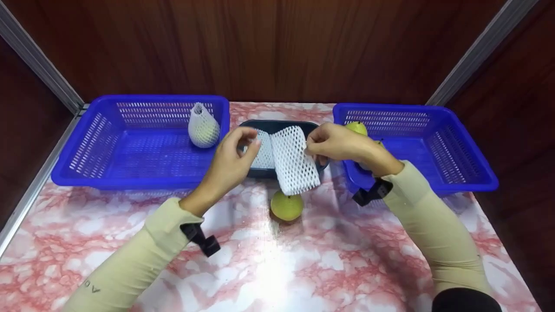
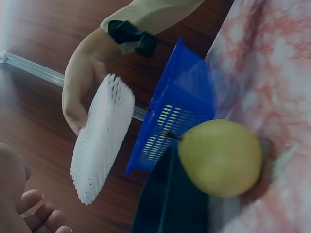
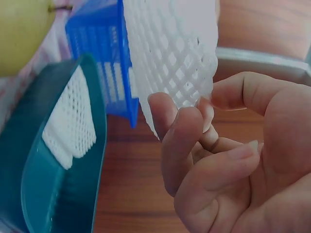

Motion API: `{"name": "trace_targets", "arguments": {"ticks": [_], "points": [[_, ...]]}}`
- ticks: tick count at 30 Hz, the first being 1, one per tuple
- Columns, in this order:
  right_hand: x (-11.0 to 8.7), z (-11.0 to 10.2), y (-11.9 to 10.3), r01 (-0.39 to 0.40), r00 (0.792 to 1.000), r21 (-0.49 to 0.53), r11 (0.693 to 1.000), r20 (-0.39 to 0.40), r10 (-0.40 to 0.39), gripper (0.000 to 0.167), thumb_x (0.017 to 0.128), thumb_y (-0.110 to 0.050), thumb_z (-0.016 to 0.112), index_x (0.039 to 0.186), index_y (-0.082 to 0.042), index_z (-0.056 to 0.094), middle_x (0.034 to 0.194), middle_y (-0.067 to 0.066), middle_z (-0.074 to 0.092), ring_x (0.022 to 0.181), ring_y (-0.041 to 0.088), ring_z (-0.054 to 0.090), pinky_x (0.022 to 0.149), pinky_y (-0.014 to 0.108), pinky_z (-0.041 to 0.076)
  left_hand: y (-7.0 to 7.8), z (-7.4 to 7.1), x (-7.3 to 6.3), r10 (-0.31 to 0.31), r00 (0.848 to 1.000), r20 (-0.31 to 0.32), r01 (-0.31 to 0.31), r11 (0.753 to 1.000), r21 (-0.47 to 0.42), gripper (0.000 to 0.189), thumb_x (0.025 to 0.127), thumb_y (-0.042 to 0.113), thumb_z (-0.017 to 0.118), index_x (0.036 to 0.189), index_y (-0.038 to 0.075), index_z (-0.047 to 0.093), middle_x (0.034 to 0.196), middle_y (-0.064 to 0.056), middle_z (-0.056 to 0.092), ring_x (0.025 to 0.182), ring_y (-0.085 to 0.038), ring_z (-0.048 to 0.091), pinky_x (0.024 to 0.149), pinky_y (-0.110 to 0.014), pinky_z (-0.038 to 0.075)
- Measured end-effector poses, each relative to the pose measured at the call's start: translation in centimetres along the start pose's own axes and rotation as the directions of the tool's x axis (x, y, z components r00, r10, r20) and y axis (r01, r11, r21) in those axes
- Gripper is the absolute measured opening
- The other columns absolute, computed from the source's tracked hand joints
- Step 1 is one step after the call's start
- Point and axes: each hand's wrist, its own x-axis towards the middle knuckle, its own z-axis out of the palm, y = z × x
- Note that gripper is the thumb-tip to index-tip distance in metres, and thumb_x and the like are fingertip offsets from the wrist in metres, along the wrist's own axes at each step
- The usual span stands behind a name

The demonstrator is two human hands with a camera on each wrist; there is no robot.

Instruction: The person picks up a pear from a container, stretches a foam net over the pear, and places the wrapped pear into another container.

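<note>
My right hand (image 1: 338,142) pinches a flat white foam fruit net (image 1: 295,162) at its edge, holding it raised over the front of a dark teal container (image 1: 256,173). My left hand (image 1: 230,159) is to the left of this net, apart from it, with loosely bent fingers and nothing held. In the left wrist view, a gap shows between the left fingers (image 2: 31,201) and the net. Below the net, a bare yellow-green pear (image 1: 287,207) sits on the table, its stem pointing toward the container. More white foam netting (image 3: 73,121) lies inside the container.
At the left, a blue basket (image 1: 143,175) contains a pear in a foam net (image 1: 204,130). Another blue basket (image 1: 459,184) stands at the right with bare pears (image 1: 357,127), partly hidden by my right arm. Brown wood-grain panels (image 1: 277,47) enclose the marbled table (image 1: 217,277).
</note>
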Motion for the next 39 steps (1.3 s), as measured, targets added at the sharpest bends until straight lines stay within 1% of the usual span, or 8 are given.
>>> {"name": "trace_targets", "arguments": {"ticks": [3,6,13,22,28,31,34,39], "points": [[-0.5,0.6,-0.2,0.032,0.999,0.028,0.999,0.015,-0.032,0.019,0.092,-0.009,0.061,0.072,-0.008,0.059,0.064,0.000,0.060,0.058,0.009,0.056,0.049,0.019,0.039,0.4,0.3,0.7,-0.007,1.000,0.029,0.007,1.000,0.013,0.033,0.103,0.014,0.059,0.130,-0.003,0.062,0.127,-0.015,0.063,0.109,-0.025,0.061,0.086,-0.035,0.052],[-0.9,1.1,-0.3,0.041,0.999,0.045,0.998,0.025,-0.043,0.018,0.093,-0.010,0.062,0.075,-0.008,0.060,0.068,0.000,0.061,0.060,0.009,0.058,0.051,0.019,0.044,0.5,0.5,1.0,-0.035,0.994,0.099,0.033,0.999,0.022,0.038,0.105,0.018,0.056,0.137,-0.002,0.059,0.133,-0.016,0.062,0.115,-0.026,0.060,0.092,-0.037,0.052],[-1.8,2.2,-0.5,0.078,0.996,0.056,0.995,0.047,-0.080,0.014,0.091,-0.011,0.061,0.079,-0.006,0.062,0.068,0.000,0.063,0.057,0.009,0.058,0.046,0.018,0.038,0.4,1.0,1.0,-0.055,0.975,0.215,0.044,0.997,0.057,0.040,0.107,0.021,0.053,0.135,-0.007,0.059,0.126,-0.018,0.065,0.120,-0.027,0.059,0.101,-0.040,0.050],[-2.4,2.9,-1.0,0.094,0.993,0.090,0.991,0.068,-0.101,0.014,0.093,-0.013,0.062,0.081,-0.007,0.065,0.066,0.001,0.063,0.058,0.012,0.058,0.050,0.019,0.043,0.0,1.1,0.8,-0.024,0.980,0.197,0.021,1.000,0.016,0.022,0.104,0.015,0.059,0.104,-0.002,0.071,0.100,-0.012,0.071,0.101,-0.025,0.064,0.093,-0.038,0.051],[-2.6,2.8,-1.0,0.085,0.991,0.155,0.984,0.085,-0.099,0.016,0.096,-0.018,0.063,0.084,-0.007,0.065,0.063,0.001,0.061,0.050,0.006,0.048,0.044,0.018,0.033,-0.1,1.3,0.8,-0.009,0.987,0.160,0.013,1.000,-0.028,0.018,0.103,0.012,0.059,0.099,-0.002,0.069,0.094,-0.009,0.069,0.093,-0.021,0.063,0.087,-0.034,0.052],[-2.6,2.9,-0.8,0.104,0.989,0.224,0.969,0.079,-0.124,0.022,0.101,-0.023,0.061,0.085,-0.008,0.064,0.066,0.002,0.060,0.050,0.006,0.045,0.044,0.019,0.037,-0.3,1.5,0.8,-0.040,0.988,0.151,0.055,0.994,-0.093,0.018,0.104,0.010,0.057,0.100,-0.003,0.068,0.090,-0.008,0.068,0.084,-0.016,0.062,0.078,-0.029,0.053],[-2.3,3.2,-0.5,0.121,0.991,0.302,0.945,0.010,-0.130,0.026,0.106,-0.026,0.055,0.088,-0.008,0.063,0.067,0.001,0.059,0.050,0.006,0.048,0.044,0.020,0.041,-0.3,1.7,0.7,-0.089,0.986,0.142,0.112,0.980,-0.162,0.017,0.105,0.009,0.055,0.100,-0.003,0.066,0.083,-0.003,0.066,0.075,-0.010,0.059,0.069,-0.023,0.050],[-1.3,4.3,0.0,0.092,0.991,0.509,0.856,-0.135,-0.026,0.024,0.109,-0.026,0.048,0.094,-0.010,0.058,0.070,0.002,0.061,0.059,0.012,0.060,0.045,0.020,0.040,-0.3,2.1,0.4,-0.128,0.983,0.131,0.155,0.963,-0.221,0.015,0.106,0.010,0.053,0.098,0.001,0.063,0.074,0.002,0.058,0.067,-0.008,0.053,0.062,-0.020,0.045]]}}
